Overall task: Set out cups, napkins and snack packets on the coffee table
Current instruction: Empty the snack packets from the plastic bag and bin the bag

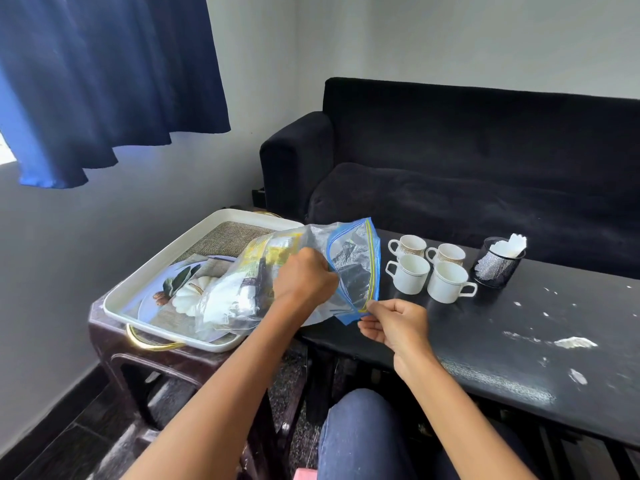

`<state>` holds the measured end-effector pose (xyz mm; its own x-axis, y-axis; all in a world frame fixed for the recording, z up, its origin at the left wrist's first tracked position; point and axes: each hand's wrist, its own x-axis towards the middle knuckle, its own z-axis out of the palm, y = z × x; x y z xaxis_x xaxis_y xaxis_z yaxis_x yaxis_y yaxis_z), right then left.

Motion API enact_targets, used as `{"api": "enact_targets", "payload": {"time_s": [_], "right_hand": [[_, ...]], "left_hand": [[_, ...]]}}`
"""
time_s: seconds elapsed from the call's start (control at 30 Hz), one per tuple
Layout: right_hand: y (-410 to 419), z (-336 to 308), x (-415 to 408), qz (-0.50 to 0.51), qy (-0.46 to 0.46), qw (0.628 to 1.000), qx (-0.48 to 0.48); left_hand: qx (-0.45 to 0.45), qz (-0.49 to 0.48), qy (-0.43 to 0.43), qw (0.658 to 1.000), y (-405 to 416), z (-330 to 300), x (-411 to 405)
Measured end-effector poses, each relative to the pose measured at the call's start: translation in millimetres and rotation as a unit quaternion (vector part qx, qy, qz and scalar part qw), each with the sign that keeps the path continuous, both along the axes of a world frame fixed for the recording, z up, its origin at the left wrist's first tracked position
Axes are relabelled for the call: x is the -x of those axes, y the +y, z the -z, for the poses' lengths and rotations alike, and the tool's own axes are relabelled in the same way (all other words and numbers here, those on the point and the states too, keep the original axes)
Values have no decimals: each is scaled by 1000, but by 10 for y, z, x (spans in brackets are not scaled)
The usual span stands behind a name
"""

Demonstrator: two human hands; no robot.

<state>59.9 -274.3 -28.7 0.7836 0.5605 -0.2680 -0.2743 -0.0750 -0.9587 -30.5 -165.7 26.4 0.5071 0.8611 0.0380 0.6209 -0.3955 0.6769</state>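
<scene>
A clear zip bag (353,268) with a blue and yellow seal hangs over the gap between tray and coffee table. Yellow snack packets (273,251) and white packets show through its plastic. My left hand (304,277) grips the bag's upper rim beside the mouth. My right hand (394,323) pinches the lower corner of the seal, holding the mouth open. Several white cups (410,273) stand grouped on the black coffee table (519,341). A black mesh holder (497,263) with white napkins stands to their right.
A white tray (149,271) with gold handles and a printed picture sits on a dark brown stool (138,362) at left. A black sofa (485,157) runs behind the table. The tabletop has white scuffs. My knee in blue jeans (363,438) is below.
</scene>
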Motion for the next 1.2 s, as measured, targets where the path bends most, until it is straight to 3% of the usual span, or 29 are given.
{"api": "enact_targets", "payload": {"time_s": [0.13, 0.3, 0.5, 0.73, 0.9, 1.1, 1.2], "right_hand": [[-22, -16, 14, -19, 29, 999, -9], [-70, -157, 126, -126, 78, 989, 2], [-97, -159, 111, -105, 47, 993, -6], [-129, -21, 49, -69, 22, 997, 30], [-185, 177, -11, -58, -8, 996, 69], [-152, 222, -17, -44, -61, 993, 93], [-184, 134, -31, 9, -201, 974, 109]], "left_hand": [[1, -1, -14, 1000, -4, 2, -3], [-4, -8, -18, 1000, -20, -24, -5], [88, 124, 129, 980, -81, -64, -21], [-42, 18, 66, 997, -70, -73, -30], [-131, -73, 5, 989, 12, -69, 1], [-175, -38, -19, 984, -43, -44, -27], [-197, 13, -18, 980, -122, -60, -65]]}}
